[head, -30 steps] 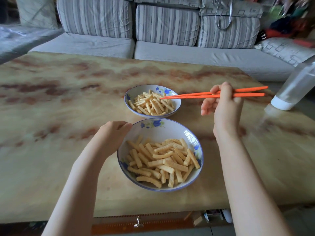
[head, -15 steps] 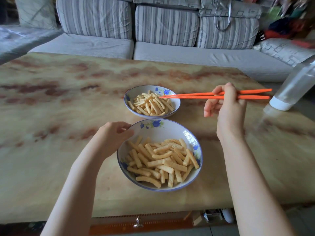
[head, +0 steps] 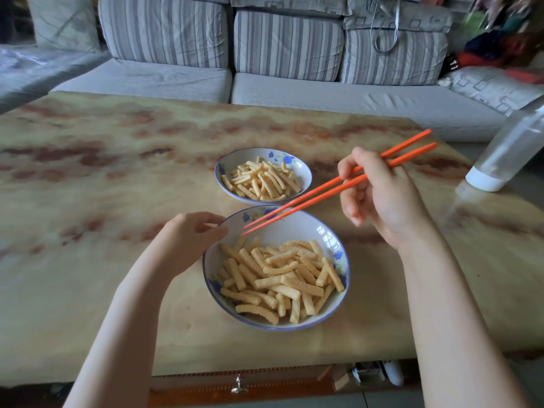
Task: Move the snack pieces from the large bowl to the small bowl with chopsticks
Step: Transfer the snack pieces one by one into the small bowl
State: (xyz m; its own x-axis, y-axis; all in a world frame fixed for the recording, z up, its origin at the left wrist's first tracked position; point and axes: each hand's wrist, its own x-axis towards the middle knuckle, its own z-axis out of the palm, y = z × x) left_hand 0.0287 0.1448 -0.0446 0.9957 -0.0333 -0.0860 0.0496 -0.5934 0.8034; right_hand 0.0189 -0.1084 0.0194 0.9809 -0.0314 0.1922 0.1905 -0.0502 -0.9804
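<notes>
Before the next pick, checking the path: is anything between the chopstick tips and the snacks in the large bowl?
Nothing visible. The chopsticks hover over the large bowl, snacks bare below; the left hand holds its rim aside.

Single head-worn wide-angle view, looking forward and down; close over near edge of tabletop point(head: 88, 290), sofa point(head: 288, 92) beyond far edge.

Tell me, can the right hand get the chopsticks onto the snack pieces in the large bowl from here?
Probably yes. The right hand holds the orange chopsticks with empty tips over the large bowl, nothing between them and the snack pieces. The left hand grips only the rim.
</notes>
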